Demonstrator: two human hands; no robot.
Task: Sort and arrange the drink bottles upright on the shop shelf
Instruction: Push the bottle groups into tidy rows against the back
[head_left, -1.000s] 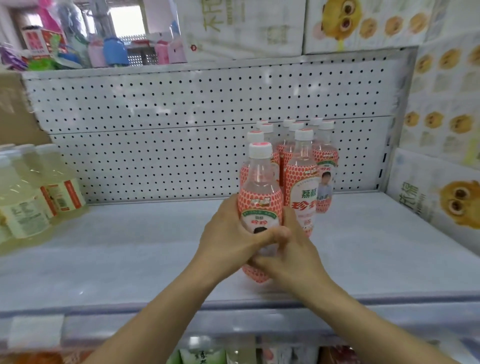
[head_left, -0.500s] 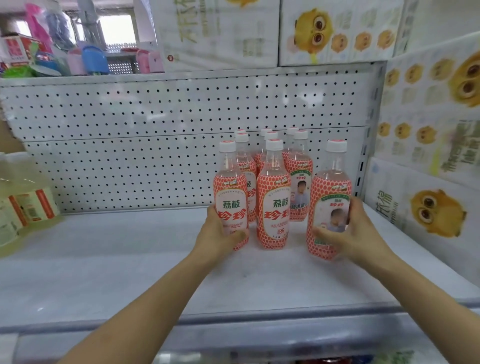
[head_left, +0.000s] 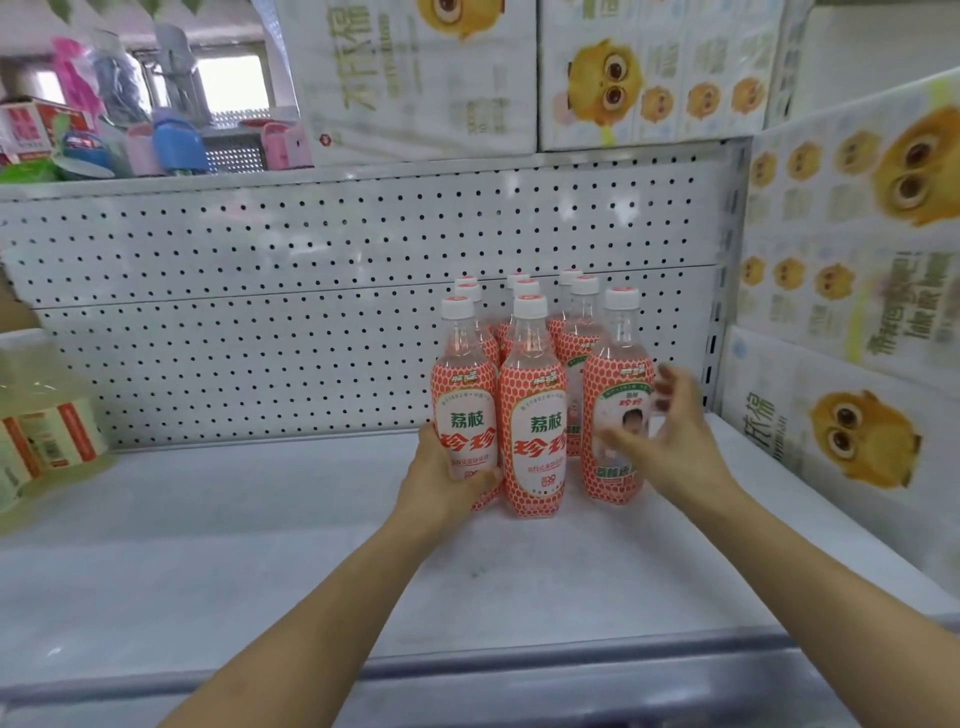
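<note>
Front row, three upright: a hand at each outer bottle.

Left hand (head_left: 447, 478) is wrapped low round the left front bottle (head_left: 462, 395), which stands on the shelf (head_left: 260, 519) touching the middle bottle (head_left: 532, 415). Right hand (head_left: 675, 441) is blurred, fingers spread loose, thumb across the right front bottle (head_left: 618, 384); whether it makes contact I cannot tell. That bottle stands just left of the palm, long axis vertical, a gap between it and the middle one. Likely next: nudge it left to close up.

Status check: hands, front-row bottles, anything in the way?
Left hand grips front-left bottle, upright. Right hand open, blurred, beside front-right bottle; contact unclear. Yellowish bottles far left, well apart.
</note>
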